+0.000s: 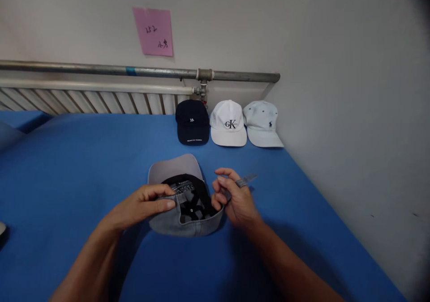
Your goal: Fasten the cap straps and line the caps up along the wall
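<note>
- At the far left edge, part of a pale object (2, 228) shows on the blue surface (83, 168); too little of it is in view to tell what it is
- Behind the blue surface on the left runs a white radiator (117, 101), with a metal pipe (97, 69) above it
- The person's left hand (143, 206) comes in from the lower left and pinches the left part of the grey cap's edge, thumb on the outside and fingers over the rim toward the inside
- Above, a pink note (153, 32) with handwriting sticks to the wall (268, 20)
- The grey cap (164, 225) lies between the two hands, just right of the left palm and just left of the right hand; it is upside down, its dark inside facing up and its brim (176, 168) pointing away from the person
- Beyond the brim, a navy cap (192, 122) and a white cap (228, 122) sit side by side, fronts toward the person
- The person's right hand (238, 203) is at the grey cap's right rim, fingers curled narrowly around a grey strap (247, 180) whose end sticks out to the right; the fingers hide where it joins
- Farthest right in the row, beside the white cap, sits a pale blue cap (264, 122), near the side wall (352, 150)
</note>
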Motion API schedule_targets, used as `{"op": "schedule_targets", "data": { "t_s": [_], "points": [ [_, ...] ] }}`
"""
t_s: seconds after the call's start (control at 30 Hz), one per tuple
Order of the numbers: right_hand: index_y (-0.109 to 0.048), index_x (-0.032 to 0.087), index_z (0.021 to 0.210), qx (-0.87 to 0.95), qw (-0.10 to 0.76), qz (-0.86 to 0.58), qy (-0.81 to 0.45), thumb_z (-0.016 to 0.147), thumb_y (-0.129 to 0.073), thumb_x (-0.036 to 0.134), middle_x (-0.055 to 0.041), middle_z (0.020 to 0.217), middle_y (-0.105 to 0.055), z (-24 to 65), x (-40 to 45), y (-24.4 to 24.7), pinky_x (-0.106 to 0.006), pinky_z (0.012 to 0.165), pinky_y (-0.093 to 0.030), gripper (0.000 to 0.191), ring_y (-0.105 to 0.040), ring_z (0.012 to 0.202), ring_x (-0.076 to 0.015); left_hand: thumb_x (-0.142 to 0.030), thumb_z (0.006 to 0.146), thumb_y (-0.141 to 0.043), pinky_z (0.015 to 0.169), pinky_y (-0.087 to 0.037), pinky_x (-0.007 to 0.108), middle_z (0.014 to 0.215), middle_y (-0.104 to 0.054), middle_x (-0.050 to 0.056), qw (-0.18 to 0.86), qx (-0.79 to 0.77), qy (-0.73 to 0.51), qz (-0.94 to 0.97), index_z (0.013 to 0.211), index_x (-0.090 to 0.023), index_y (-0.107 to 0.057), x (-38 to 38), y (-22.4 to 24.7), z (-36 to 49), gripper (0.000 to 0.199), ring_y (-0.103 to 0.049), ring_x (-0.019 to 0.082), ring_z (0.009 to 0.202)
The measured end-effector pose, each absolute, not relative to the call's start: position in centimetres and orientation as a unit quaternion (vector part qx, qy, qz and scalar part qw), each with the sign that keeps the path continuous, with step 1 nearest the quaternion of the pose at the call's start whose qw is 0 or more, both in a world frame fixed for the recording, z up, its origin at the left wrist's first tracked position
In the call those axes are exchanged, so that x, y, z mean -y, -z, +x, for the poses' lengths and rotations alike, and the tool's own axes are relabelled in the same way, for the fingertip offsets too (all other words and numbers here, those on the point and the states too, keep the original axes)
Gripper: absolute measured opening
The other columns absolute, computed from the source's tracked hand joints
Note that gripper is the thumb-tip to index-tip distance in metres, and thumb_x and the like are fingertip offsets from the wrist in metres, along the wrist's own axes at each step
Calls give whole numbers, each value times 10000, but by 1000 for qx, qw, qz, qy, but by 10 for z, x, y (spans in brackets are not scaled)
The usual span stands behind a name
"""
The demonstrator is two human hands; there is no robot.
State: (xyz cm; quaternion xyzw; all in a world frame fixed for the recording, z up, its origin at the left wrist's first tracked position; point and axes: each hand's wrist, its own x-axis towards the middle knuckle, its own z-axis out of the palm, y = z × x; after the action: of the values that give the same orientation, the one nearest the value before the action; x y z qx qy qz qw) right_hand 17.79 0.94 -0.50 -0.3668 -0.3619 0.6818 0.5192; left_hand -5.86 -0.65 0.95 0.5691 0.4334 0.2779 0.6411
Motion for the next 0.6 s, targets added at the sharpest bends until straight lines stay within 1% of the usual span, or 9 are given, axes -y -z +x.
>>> {"op": "schedule_targets", "data": {
  "t_s": [0.03, 0.07, 0.13, 0.2, 0.27, 0.37, 0.43, 0.5, 0.6],
  "points": [
    [-503, 242, 942, 375, 503, -395, -671, 781, -572, 306, 96, 580, -506, 178, -10, 7, -199, 362, -329, 186, -308, 368, -55, -366, 813, -672, 625, -398, 210, 765, -604, -3, 641, -429, -272, 574, 861, -179, -696, 7, -9, -56, 194, -505, 104, 673],
    [-513, 240, 939, 411, 474, -423, -653, 775, -587, 304, 95, 572, -498, 177, -9, 11, -197, 368, -316, 192, -316, 377, -59, -363, 819, -665, 652, -405, 218, 794, -619, 2, 640, -430, -267, 578, 878, -183, -705, 7, -8, -54, 194, -521, 113, 706],
    [-558, 225, 900, 517, 392, -464, -604, 747, -629, 260, 75, 592, -520, 175, -7, 18, -205, 434, -351, 172, -411, 452, -75, -358, 820, -661, 676, -407, 229, 811, -627, 6, 638, -435, -258, 581, 878, -180, -711, 7, -5, -51, 194, -531, 128, 740],
    [-595, 208, 832, 600, 318, -467, -566, 724, -651, 206, 46, 654, -558, 173, -4, 25, -217, 535, -396, 122, -501, 587, -97, -349, 814, -663, 665, -401, 231, 777, -609, 3, 638, -443, -261, 574, 840, -175, -703, 7, -3, -49, 180, -519, 129, 726],
    [-601, 200, 802, 620, 281, -451, -577, 728, -655, 200, 35, 705, -570, 173, -2, 26, -220, 579, -405, 92, -523, 655, -107, -335, 799, -674, 645, -392, 225, 750, -587, -3, 643, -447, -274, 558, 798, -174, -689, 7, -1, -48, 161, -501, 120, 704],
    [-600, 205, 874, 589, 263, -419, -639, 786, -646, 305, 49, 653, -535, 175, 0, 19, -205, 504, -370, 141, -480, 560, -88, -302, 765, -703, 653, -393, 208, 755, -592, -13, 664, -451, -304, 513, 792, -184, -682, 7, 0, -47, 123, -505, 106, 706],
    [-594, 203, 925, 574, 268, -402, -661, 863, -556, 389, 58, 598, -506, 176, 1, 12, -200, 440, -328, 199, -424, 474, -77, -287, 746, -722, 670, -396, 196, 759, -608, -21, 672, -456, -326, 484, 807, -194, -686, 7, 0, -46, 117, -518, 97, 714],
    [-593, 194, 931, 576, 291, -392, -655, 912, -466, 400, 57, 571, -490, 176, 3, 8, -199, 415, -304, 243, -392, 439, -74, -281, 738, -738, 670, -396, 185, 749, -619, -27, 675, -455, -342, 470, 803, -196, -688, 7, -1, -44, 118, -524, 87, 707],
    [-605, 184, 874, 593, 328, -385, -626, 916, -457, 367, 43, 599, -506, 175, 5, 9, -198, 433, -316, 239, -396, 455, -67, -279, 730, -762, 685, -410, 182, 743, -639, -29, 685, -438, -353, 463, 773, -192, -688, 8, -1, -42, 122, -546, 83, 711]
  ]
}}
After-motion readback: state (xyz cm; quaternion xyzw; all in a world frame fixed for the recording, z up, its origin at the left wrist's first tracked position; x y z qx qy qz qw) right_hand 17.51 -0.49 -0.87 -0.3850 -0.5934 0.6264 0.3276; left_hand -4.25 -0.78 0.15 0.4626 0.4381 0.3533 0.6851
